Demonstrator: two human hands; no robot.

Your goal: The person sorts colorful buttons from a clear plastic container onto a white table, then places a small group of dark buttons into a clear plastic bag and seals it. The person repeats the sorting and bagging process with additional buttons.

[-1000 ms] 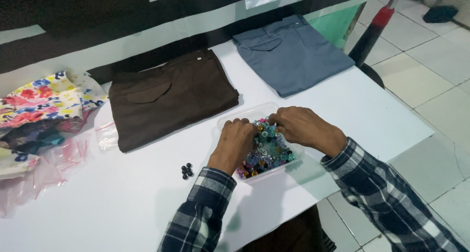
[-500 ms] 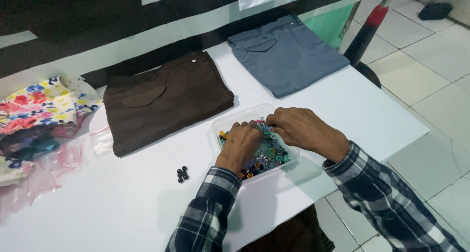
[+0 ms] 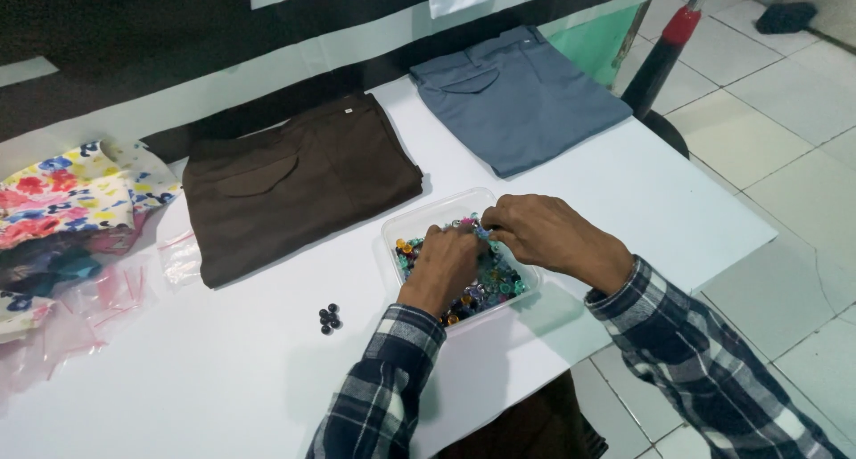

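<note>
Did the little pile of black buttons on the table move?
No. The black buttons lie at the same spot on the white table, left of the clear tray and below the brown trousers; only the camera shifted.

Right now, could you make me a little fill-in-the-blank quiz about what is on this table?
1. Both hands, left hand and right hand, reach into a clear ____ of coloured beads.
2. The trousers nearest the floral cloth are ____.
3. The small loose pieces on the table are ____ in colour.

Missing words: tray; brown; black
</note>
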